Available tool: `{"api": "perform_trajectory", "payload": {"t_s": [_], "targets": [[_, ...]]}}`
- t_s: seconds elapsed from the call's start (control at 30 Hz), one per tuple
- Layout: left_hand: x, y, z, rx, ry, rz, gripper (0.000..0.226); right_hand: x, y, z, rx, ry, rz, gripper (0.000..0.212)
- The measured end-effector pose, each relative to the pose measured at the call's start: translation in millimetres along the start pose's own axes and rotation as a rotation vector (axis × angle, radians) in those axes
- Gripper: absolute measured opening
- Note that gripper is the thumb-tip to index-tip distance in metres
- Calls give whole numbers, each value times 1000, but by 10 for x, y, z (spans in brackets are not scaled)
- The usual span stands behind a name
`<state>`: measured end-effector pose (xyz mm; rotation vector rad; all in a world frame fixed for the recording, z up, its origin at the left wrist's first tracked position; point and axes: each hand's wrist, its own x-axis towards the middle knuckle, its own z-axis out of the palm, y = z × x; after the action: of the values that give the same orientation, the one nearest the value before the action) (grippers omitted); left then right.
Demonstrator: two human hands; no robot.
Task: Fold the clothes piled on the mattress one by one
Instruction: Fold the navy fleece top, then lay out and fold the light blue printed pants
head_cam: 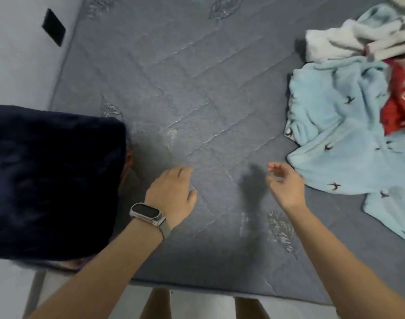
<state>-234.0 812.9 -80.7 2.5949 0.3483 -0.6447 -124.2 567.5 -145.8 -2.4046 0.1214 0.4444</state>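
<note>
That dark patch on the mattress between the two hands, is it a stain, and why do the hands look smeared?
Head view: the patch is likely a shadow of the right hand, which hangs open above the mattress; motion blur smears that hand's fingers, the left hand less so.

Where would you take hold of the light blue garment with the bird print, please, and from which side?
I would probably pinch the near left edge of the light blue garment, where a flap lies flat on the mattress beside the right hand. Come from the left: that side is open, whereas the red cloth and white cloth crowd its far right.
</note>
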Motion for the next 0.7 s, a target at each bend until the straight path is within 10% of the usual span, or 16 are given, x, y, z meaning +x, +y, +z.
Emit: {"api": "perform_trajectory", "payload": {"t_s": [0.33,0.43,0.7], "targets": [[541,1880,677,-48,-201,47,52,933,1253,-1535,-348,315,223,114],[645,2188,824,-77,-221,33,49,1300,1461,-1792,-292,188,339,131],[791,2578,984,-152,-227,2,46,1155,1353,-1673,107,-31,210,69]]}}
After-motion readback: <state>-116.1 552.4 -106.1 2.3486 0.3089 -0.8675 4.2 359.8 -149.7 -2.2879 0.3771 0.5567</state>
